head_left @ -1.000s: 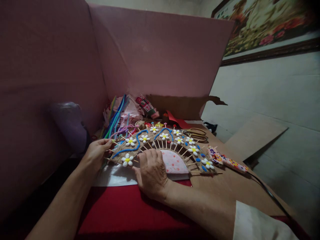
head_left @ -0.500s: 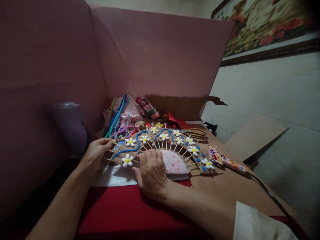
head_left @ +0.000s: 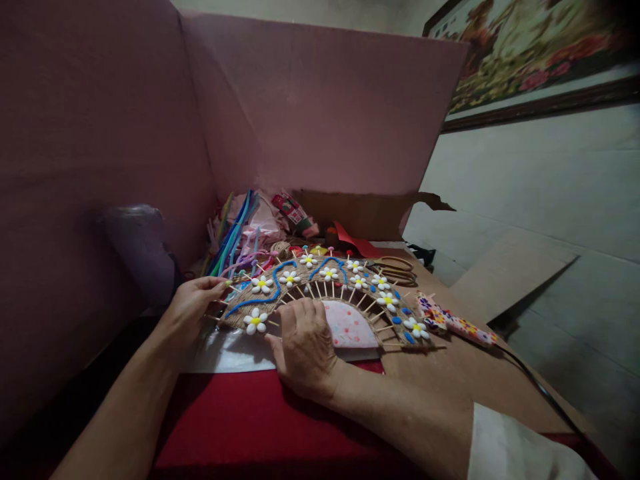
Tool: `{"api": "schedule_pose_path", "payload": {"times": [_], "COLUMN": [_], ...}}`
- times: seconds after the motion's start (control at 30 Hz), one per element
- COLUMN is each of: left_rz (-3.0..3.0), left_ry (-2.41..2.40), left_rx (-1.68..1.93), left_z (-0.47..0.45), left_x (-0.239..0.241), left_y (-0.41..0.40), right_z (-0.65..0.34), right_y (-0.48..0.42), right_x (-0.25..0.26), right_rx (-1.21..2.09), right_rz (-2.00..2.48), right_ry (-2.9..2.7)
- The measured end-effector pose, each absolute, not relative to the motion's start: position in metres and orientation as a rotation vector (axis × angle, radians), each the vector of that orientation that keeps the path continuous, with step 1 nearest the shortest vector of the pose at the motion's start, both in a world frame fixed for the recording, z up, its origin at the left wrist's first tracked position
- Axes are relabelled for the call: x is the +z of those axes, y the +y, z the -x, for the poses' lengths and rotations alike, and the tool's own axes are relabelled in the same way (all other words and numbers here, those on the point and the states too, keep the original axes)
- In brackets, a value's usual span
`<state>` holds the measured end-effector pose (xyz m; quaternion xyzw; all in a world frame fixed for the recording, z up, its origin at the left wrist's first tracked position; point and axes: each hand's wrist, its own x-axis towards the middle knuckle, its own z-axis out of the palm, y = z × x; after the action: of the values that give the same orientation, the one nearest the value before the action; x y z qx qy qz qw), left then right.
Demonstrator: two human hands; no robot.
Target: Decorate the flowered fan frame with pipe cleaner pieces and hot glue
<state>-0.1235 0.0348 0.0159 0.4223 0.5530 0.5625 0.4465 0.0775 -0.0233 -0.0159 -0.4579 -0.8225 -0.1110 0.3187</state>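
Note:
A half-round craft fan (head_left: 300, 270) of brown twine and thin wooden sticks lies in front of me, with white daisies, wavy blue strips and blue oval dots on it. Small coloured balls tip its outer sticks. At its left end my left hand (head_left: 193, 307) pinches the tip of a stick, by a small yellow-green ball. My right hand (head_left: 305, 347) curls over the inner left part of the fan and grips it there; its fingertips are partly hidden. Beside that hand shows the fan's pink dotted half-circle centre (head_left: 350, 325).
Scissors (head_left: 395, 270) lie behind the fan. A flower-patterned glue gun (head_left: 455, 323) with a black cord rests on the cardboard (head_left: 450, 380) at right. Pipe cleaners (head_left: 235, 233) and a tube (head_left: 295, 212) are heaped at the back, before pink panels (head_left: 320, 107). Red cloth (head_left: 250, 420) covers the front.

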Motion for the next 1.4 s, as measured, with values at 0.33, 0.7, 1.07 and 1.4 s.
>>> {"api": "schedule_pose_path", "payload": {"times": [0.33,0.7,1.07,1.4], "left_rz": [-0.983,-0.953,-0.967,-0.923], "left_ry": [1.344,1.332,1.371,1.368], "left_rx": [1.420,1.398,1.369,1.364], "left_z": [0.1233,0.1221,0.1244,0.1231], "left_x": [0.0161,0.0177,0.0141,0.0148], "left_y": [0.0354,0.0343,0.0365,0.0369], "right_z": [-0.0776,-0.0771,-0.0775,-0.0768], "right_y": [-0.0228,-0.0226,-0.0226,-0.0225], "right_x": [-0.0167,-0.0166,-0.0165,-0.0170], "right_rx": [-0.283,-0.283,-0.270,-0.269], "right_rz": [1.197,1.179,1.163,1.175], "right_ry": [-2.170,-2.169,-2.166,-2.175]}}
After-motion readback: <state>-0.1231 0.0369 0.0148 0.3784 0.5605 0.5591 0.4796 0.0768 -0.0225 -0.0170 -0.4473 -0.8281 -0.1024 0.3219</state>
